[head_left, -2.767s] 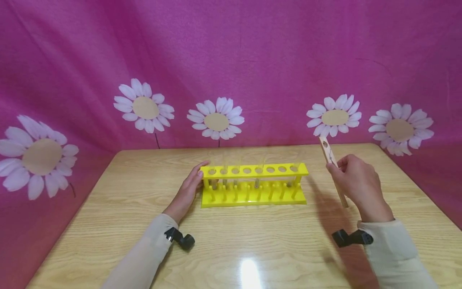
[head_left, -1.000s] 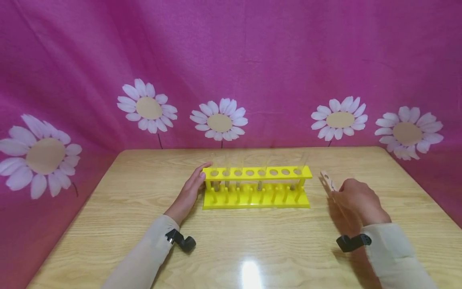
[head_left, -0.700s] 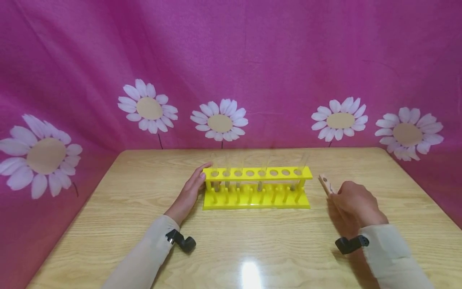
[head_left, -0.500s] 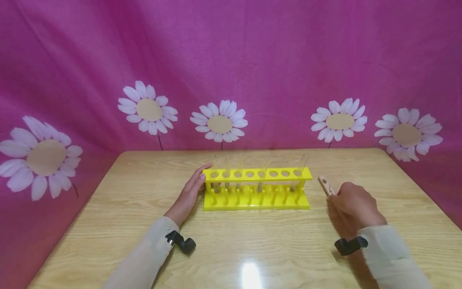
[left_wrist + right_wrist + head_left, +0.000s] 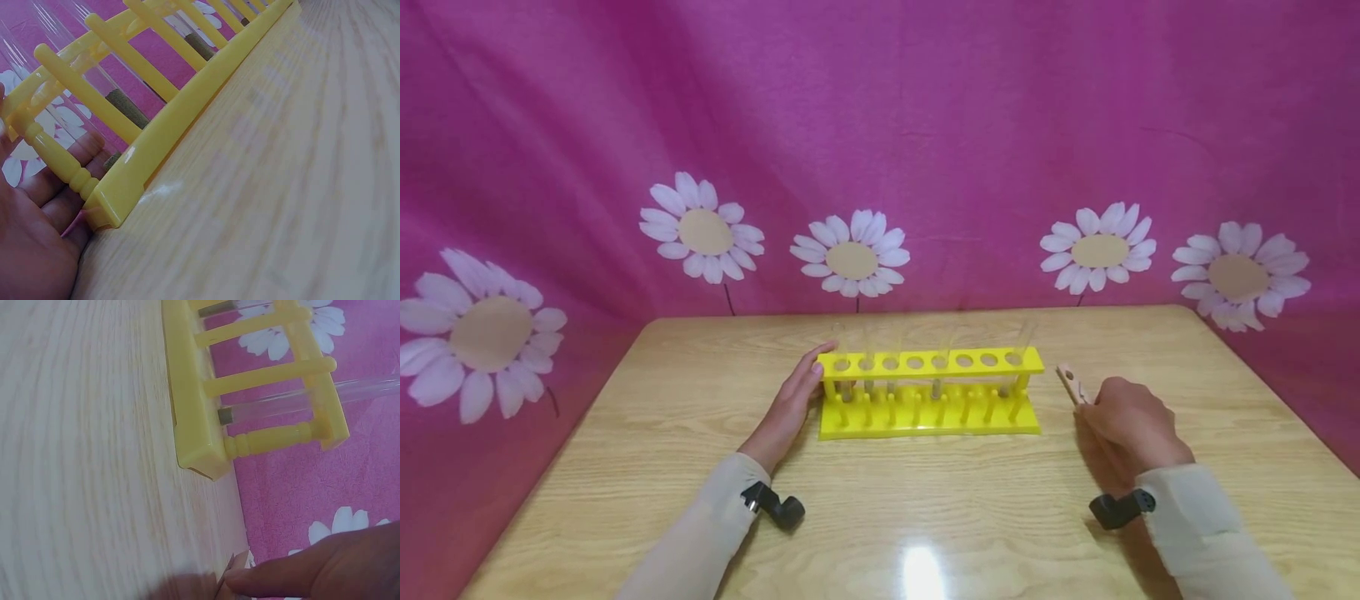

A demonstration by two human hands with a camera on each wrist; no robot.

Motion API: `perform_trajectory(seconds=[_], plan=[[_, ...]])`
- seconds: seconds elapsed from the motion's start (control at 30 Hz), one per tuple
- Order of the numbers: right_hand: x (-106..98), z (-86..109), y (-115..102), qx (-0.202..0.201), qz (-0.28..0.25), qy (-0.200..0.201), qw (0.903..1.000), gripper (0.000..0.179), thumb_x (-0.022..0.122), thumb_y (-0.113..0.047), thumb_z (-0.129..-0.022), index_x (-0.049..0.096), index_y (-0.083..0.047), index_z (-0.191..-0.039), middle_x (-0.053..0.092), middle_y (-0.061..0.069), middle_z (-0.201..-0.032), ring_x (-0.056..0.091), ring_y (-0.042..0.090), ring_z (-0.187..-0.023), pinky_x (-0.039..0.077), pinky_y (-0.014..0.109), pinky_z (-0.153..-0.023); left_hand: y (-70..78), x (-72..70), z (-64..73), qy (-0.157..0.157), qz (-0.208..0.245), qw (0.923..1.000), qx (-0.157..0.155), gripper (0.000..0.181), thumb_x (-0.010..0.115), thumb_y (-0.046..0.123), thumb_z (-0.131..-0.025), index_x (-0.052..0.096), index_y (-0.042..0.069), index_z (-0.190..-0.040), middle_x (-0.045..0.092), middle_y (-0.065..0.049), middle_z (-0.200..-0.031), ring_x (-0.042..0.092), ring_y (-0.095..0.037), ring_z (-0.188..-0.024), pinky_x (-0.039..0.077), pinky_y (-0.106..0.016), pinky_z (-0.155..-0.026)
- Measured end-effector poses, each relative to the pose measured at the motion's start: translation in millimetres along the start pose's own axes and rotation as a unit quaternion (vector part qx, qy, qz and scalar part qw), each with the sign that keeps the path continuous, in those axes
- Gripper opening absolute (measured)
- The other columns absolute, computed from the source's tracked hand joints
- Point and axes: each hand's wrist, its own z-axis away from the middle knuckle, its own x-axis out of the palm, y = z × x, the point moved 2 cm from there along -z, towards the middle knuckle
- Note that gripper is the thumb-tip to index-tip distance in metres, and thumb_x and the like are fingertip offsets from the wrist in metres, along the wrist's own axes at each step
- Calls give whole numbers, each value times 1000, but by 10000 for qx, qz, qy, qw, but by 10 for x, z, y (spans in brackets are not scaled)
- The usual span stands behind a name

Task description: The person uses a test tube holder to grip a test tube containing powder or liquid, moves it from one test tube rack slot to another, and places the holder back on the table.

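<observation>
— What's the left hand (image 5: 790, 400) doing from where you stand?

— It lies flat against the left end of the yellow test tube rack (image 5: 928, 392), fingers (image 5: 816, 360) straight and together, touching the end post — not curled round anything. The wrist view shows the palm (image 5: 31, 250) pressed right up to the rack's corner (image 5: 106, 200).

— And the rack itself?

— It stands upright in the middle of the wooden desk (image 5: 925, 517), long side facing the person. Clear glass tubes (image 5: 936, 375) stand in several of its holes, with something dark at the bottom of a few.

— The right hand?

— The right hand (image 5: 1131, 421) is down on the desk just right of the rack, apart from it. Its fingers are curled over a wooden tube holder (image 5: 1072, 383), gripping it — only the tip with the hole pokes out toward the rack, low over the desk. Whether the holder's far end touches the desk, I cannot tell.

— Anything behind?

— A pink cloth (image 5: 880, 125) printed with white daisies (image 5: 850, 252) hangs behind the desk.
</observation>
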Motion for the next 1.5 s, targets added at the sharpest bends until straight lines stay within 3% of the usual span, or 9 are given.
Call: perform_trajectory(seconds=[0.63,1.07,1.3,1.5], plan=[[-1,-57,-24,-147,218,208,9994,29,60,-24,-91,62,5,-91,53,12,-72,49,27,-65,39,34,-55,36,-12,2,16,-55,9999,127,52,32,51,-102,34,28,-149,30,6,-153,27,-17,-141,18,-48,-115],[-75,-38,-15,-147,261,79,9995,37,59,-29,-92,62,7,-97,56,13,-78,51,28,-69,41,36,-58,17,-6,-17,33,25,9999,121,51,32,50,-103,35,28,-149,31,7,-153,28,-17,-140,19,-48,-115],[-104,-16,-51,-279,366,216,9987,37,58,-30,-94,62,6,-99,57,12,-77,51,28,-69,41,35,-58,21,16,-26,57,-31,10000,12,53,33,54,-101,35,31,-148,29,9,-153,28,-17,-140,18,-48,-116],[-127,71,-113,-189,314,192,9991,42,54,-33,-97,60,7,-106,58,14,-80,52,29,-72,41,35,-59,19,46,-20,-7,88,9999,128,50,33,51,-102,35,32,-148,29,8,-154,27,-17,-141,19,-49,-115]])
